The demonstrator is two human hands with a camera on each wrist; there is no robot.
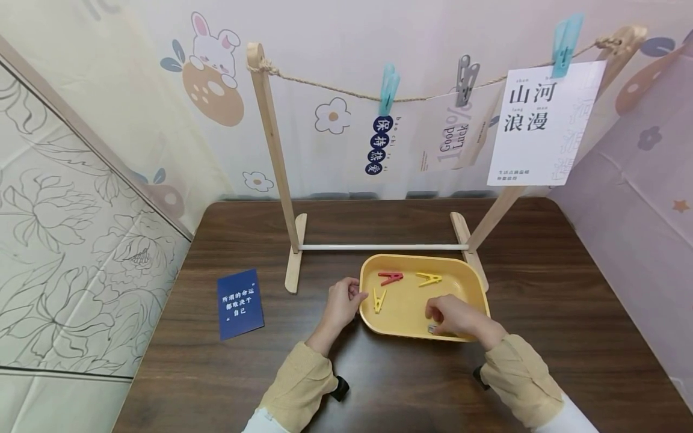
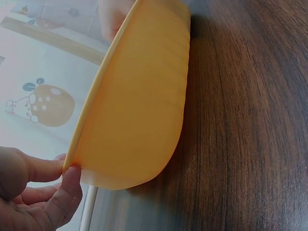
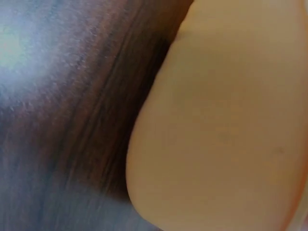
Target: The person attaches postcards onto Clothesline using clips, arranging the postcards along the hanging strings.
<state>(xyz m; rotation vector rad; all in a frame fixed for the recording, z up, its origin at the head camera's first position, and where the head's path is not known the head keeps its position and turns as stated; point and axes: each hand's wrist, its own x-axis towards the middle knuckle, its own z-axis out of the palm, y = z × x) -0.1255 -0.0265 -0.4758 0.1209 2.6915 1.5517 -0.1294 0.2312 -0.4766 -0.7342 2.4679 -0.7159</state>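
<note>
A yellow plastic tray point(image 1: 403, 310) stands on the table, and my left hand point(image 1: 342, 302) pinches its left rim between thumb and fingers. In the left wrist view that hand point(image 2: 41, 192) grips the edge from both sides. My right hand point(image 1: 455, 314) reaches into the tray's right part, its curled fingers on a small grey clothespin point(image 1: 432, 329) that they mostly cover. Inside the tray also lie a red clothespin point(image 1: 391, 277), a yellow clothespin point(image 1: 429, 279) at the back and another yellow clothespin point(image 1: 379, 300) near the left hand. The right wrist view shows only the tray's outer wall point(image 3: 216, 120).
Behind the tray stands a wooden frame point(image 1: 276, 144) with a rope point(image 1: 330, 88). Three cards hang there: a white card point(image 1: 541, 138) and a card with round blue marks point(image 1: 377, 144) on blue clips, a "Good Luck" card point(image 1: 453, 138) on a grey clip. A blue card point(image 1: 240, 304) lies at left.
</note>
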